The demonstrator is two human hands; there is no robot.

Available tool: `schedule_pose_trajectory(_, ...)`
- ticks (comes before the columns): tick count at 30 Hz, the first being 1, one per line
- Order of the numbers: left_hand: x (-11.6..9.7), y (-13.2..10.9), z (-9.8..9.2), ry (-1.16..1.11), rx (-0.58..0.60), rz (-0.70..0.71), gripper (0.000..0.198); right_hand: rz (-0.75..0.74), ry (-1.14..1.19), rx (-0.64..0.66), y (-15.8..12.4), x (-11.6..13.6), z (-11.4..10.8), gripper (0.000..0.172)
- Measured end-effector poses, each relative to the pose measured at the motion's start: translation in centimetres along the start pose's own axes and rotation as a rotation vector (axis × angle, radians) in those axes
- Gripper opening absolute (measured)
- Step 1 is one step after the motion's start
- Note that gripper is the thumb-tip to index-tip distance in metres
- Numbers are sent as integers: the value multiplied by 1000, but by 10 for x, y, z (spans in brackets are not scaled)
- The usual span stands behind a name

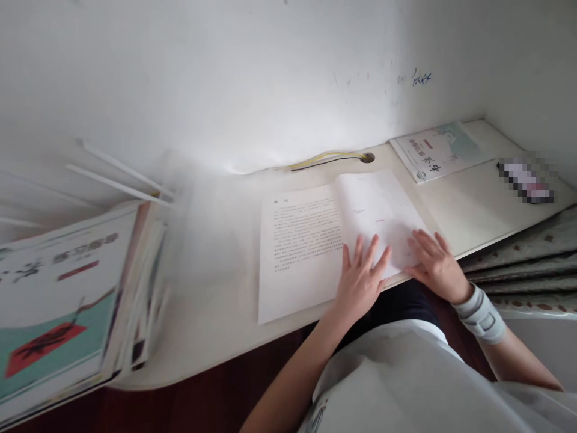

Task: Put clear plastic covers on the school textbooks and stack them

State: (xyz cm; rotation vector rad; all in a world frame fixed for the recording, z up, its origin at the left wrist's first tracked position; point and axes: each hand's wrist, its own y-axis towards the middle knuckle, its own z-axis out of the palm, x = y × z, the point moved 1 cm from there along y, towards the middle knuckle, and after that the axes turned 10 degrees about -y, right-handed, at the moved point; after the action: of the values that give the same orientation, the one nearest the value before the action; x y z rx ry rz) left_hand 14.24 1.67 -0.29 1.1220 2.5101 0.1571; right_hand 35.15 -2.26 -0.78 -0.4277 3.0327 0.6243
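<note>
A booklet (300,282) lies spread on the desk in front of me, its left page full of printed text and its right page mostly blank with a small red mark. My left hand (363,276) rests on the lower part of the right page, near the fold, with its fingers spread. Over the lower right corner of that page is my right hand (435,264), fingers stretched out, with a grey wristband (480,316) on the wrist. Neither hand grasps anything.
A stack of books (58,300) stands at the desk's left end. Another book (437,150) lies at the back right, with a blurred-out object (526,180) beside it. Yellow and black cables (329,157) run from a hole by the wall. Patterned fabric (532,258) hangs at right.
</note>
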Motion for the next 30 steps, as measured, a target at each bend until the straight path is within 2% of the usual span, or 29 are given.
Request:
schedule_pose_trajectory(2, 3, -8, 0, -8, -43, -88, 75, -118, 19, -8, 5, 19, -1, 49)
schedule_pose_trajectory(5, 9, -16, 3, -26, -60, -111, 85, -214, 27, -20, 10, 37, 0, 36)
schedule_pose_trajectory(8, 11, -18, 4, -10, -43, -97, 81, -281, 34, 27, 13, 41, 0, 35)
schedule_pose_trajectory(12, 9, -16, 5, 37, -12, -101, 74, -345, 153, 100, 19, 37, -3, 40)
schedule_pose_trajectory(18, 6, -16, 8, 123, 59, -57, 52, -324, 204, 117, 19, 37, -4, 41)
schedule_pose_trajectory(21, 8, -16, 3, 102, 93, -32, 52, -306, 274, 103, 20, 19, -4, 50)
schedule_pose_trajectory(23, 9, -16, -1, 69, 102, -30, 58, -190, 278, 67, 26, -9, 0, 54)
schedule_pose_trajectory(25, 10, -17, -2, 48, 98, -34, 63, -14, 228, 46, 36, -42, 10, 52)
schedule_pose_trajectory(27, 11, -17, -1, 53, 89, -32, 61, 92, 165, 92, 47, -72, 23, 55)
schedule_pose_trajectory(30, 10, -16, 3, 94, 90, 8, 52, 114, 104, 172, 60, -97, 41, 61)
